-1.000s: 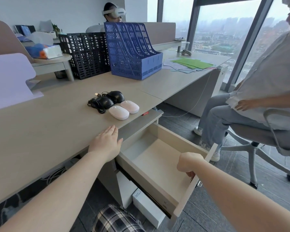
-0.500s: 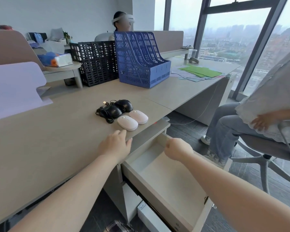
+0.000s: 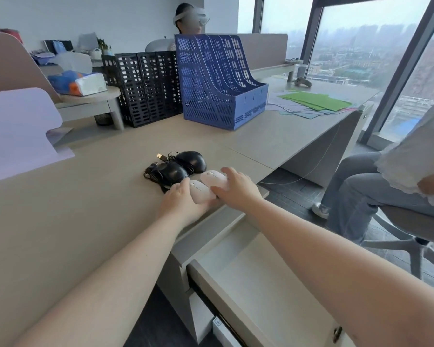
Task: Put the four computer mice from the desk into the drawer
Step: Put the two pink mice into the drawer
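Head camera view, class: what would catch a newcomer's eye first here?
Two bare hands at the desk's near edge, the left hand and right hand each closing over a pale pink mouse. Just behind lie two black wired mice, and below gapes the open drawer.

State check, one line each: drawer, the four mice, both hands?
drawer: open, empty where visible
near pink mouse: on desk, left hand closing on it
far pink mouse: on desk, right hand on it
two black mice: on desk, cords bundled, untouched
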Motion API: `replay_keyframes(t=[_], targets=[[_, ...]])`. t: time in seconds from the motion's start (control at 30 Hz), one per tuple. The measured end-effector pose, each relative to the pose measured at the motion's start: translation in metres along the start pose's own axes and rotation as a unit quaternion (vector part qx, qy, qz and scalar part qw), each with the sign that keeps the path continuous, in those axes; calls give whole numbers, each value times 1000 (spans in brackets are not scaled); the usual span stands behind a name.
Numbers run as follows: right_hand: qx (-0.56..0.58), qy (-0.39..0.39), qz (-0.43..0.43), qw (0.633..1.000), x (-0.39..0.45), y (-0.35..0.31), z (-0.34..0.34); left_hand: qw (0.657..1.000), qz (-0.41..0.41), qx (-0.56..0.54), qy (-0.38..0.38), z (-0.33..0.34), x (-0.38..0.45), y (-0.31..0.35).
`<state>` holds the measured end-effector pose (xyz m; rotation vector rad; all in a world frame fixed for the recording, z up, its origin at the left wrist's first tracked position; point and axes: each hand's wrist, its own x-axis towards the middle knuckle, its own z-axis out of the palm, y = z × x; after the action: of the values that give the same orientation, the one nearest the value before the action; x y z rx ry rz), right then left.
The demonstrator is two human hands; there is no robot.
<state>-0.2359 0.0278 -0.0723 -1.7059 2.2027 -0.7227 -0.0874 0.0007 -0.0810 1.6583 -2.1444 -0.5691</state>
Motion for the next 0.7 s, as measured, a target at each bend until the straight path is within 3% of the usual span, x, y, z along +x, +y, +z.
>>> replay_keyframes(t=[0.17, 0.37, 0.6, 0.7], targets=[[32, -46, 24, 998, 17, -1, -1, 1000, -10, 8, -18, -4, 7, -3], [-114, -101, 18, 988, 11, -2, -29, 993, 6, 112, -29, 0, -9, 9], [-91, -62, 66, 992, -28, 51, -36, 994, 66, 73, 36, 35, -60, 44], [-112, -83, 96, 986, -42, 85, -32, 990, 95, 93, 35, 50, -71, 49]])
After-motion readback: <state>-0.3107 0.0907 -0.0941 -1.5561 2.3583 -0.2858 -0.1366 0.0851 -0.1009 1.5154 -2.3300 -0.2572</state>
